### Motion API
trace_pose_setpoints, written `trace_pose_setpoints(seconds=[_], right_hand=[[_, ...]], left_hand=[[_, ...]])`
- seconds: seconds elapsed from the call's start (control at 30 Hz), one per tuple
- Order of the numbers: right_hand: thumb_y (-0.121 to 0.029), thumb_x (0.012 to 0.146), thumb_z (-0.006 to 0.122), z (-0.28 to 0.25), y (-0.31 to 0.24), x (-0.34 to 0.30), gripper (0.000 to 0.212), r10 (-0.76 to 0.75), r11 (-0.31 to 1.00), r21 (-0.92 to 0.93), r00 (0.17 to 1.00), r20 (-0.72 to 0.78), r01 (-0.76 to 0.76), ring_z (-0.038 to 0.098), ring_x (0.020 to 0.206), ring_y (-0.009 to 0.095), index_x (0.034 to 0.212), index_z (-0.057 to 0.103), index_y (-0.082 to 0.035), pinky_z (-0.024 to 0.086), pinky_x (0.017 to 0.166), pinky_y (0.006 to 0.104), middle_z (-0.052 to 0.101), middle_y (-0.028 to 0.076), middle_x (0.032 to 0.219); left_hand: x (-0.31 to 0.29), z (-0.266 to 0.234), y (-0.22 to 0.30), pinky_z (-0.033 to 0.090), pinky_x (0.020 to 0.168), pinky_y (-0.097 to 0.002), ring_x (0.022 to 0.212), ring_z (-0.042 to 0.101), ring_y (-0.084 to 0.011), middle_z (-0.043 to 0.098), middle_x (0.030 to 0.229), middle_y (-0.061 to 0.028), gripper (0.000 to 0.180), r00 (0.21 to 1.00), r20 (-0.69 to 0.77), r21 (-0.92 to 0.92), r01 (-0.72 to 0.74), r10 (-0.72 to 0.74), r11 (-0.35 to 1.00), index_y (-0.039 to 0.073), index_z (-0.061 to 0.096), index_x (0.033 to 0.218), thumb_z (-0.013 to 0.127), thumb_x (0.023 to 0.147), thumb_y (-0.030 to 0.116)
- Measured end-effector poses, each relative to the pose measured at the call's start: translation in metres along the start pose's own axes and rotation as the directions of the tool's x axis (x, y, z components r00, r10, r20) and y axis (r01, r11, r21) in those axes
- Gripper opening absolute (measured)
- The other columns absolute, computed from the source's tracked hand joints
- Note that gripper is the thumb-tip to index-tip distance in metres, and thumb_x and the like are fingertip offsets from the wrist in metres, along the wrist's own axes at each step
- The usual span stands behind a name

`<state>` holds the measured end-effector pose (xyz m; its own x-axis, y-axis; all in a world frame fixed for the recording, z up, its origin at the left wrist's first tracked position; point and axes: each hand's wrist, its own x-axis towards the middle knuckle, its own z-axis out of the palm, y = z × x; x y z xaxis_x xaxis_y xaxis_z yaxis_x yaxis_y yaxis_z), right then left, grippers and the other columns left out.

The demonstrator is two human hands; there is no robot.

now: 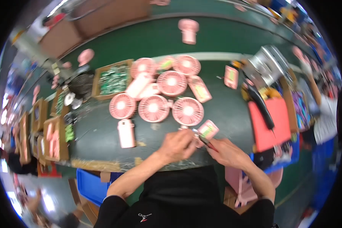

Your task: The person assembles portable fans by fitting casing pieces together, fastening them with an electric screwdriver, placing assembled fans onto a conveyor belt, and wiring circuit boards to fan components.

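Two-handed work, tight quarters

The right hand (pixel 228 152) gripped a red-handled tool (pixel 206 142) beside a pink case (pixel 212 126) with green innards (pixel 206 132), over the bench (pixel 228 110); the left hand (pixel 176 144) curled near, blur hiding its hold. A slip might have gouged smooth plastic. Round, ribbed fans (pixel 188 111) crowded close, perhaps easily knocked.

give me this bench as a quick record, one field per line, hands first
left hand: fingers bunched below the nearest right fan; exact grip blurred
right hand: holding a red-handled tool, tip toward the left hand
pink fans: six round grilles facing up, clustered mid-bench
green circuit boards: in a cardboard box left of the fans
right side: black power tool over a red-orange sheet
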<state>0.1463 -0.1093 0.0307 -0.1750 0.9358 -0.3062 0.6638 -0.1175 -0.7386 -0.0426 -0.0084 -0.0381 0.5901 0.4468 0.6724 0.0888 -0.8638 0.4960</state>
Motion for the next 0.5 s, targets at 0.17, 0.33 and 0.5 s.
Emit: trace_pose_setpoints(seconds=[0.17,0.33,0.5], right_hand=[[-0.012,0.091,0.053,0.004,-0.018,-0.007,0.02,0.164,0.984,0.061,0.985,0.049,-0.166,0.063,0.073,0.041,0.104,0.053,0.002,0.046,0.069,0.0491,0.061,0.024,0.073],[-0.022,0.094,0.053,0.002,-0.018,-0.014,0.022,-0.018,1.0,0.002,0.999,0.038,0.018,0.05,0.055,0.018,0.101,0.058,-0.002,0.042,0.052,0.0345,0.053,0.006,0.065],[-0.021,0.097,0.051,-0.001,0.003,-0.008,0.021,0.078,0.979,0.175,0.983,0.167,-0.107,0.048,0.047,0.012,0.104,0.056,-0.001,0.039,0.043,0.0272,0.051,0.004,0.061]], left_hand=[[-0.011,0.011,0.0,0.047,0.051,-0.0364,0.064,0.058,-0.024,0.052,0.076,-0.008,0.025,0.998,-0.017,0.008,-0.059,0.059,0.998,0.006,0.054,0.08,0.068,0.077,0.026],[-0.005,0.011,0.013,0.045,0.051,-0.0399,0.061,0.055,-0.0281,0.048,0.072,-0.0104,0.023,0.999,-0.032,0.008,-0.031,0.031,0.999,0.002,0.048,0.078,0.066,0.076,0.017],[-0.008,0.017,0.016,0.044,0.056,-0.037,0.068,0.058,-0.0267,0.051,0.074,-0.0096,0.027,1.0,0.0,0.042,0.021,-0.021,0.999,0.003,0.05,0.081,0.067,0.077,0.023]])
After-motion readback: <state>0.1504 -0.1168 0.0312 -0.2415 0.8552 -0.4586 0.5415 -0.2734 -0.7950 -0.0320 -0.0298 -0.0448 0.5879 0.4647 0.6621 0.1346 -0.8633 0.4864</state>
